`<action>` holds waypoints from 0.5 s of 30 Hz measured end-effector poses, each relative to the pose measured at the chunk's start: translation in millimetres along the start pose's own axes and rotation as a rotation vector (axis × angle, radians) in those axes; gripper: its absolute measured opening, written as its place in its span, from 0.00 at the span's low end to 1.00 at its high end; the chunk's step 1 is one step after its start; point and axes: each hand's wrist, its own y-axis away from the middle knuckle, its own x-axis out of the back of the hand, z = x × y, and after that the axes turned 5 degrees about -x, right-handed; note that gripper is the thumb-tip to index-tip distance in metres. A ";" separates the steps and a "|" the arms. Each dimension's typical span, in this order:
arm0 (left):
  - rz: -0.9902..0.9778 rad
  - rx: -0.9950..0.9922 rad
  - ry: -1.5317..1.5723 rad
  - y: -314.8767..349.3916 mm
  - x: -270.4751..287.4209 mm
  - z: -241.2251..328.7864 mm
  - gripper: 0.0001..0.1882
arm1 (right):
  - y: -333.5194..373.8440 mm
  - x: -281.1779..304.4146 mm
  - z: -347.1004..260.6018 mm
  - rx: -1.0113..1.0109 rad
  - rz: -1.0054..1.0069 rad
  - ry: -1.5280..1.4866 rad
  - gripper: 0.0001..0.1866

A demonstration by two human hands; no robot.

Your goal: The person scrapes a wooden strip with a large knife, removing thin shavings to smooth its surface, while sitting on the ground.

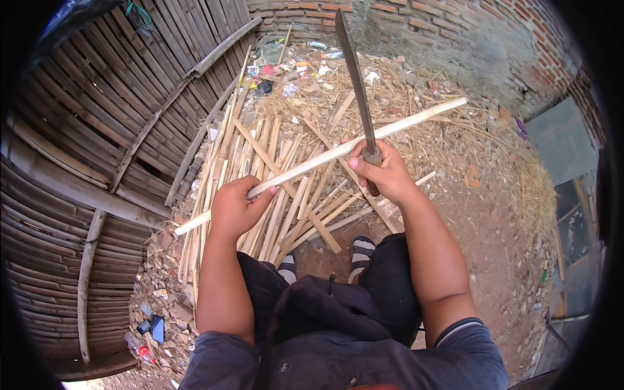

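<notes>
A long pale strip of split bamboo or wood (422, 116) slants across in front of me, its right end higher and farther off. My left hand (239, 205) is closed round it toward its lower left end. In my right hand (382, 170) is the handle of a machete (356, 81), its long dark blade standing up and pointing away from me. The blade's base crosses the strip close to my right fingers. Whether those fingers also touch the strip I cannot tell. Below both hands lies a loose pile of similar strips (279, 218) on the ground.
A slatted bamboo wall (130, 84) rises on the left, and a brick wall (429, 29) at the back. Dry straw (455, 143) and scattered litter (302, 68) cover the far ground. Grey panels (562, 146) lean at right. A plastic bottle (140, 349) lies at lower left.
</notes>
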 end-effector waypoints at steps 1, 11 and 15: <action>0.020 -0.040 -0.020 0.9 -1.9 1.2 0.17 | 0.2 -5.3 -1.2 0.043 0.000 -0.073 0.12; 0.268 -0.232 0.161 4.7 70.6 46.8 0.29 | 7.3 -11.3 -7.7 0.061 0.101 -0.336 0.15; 0.371 -0.684 0.608 29.9 186.2 122.5 0.58 | 12.9 3.9 -3.7 0.033 0.181 -0.247 0.12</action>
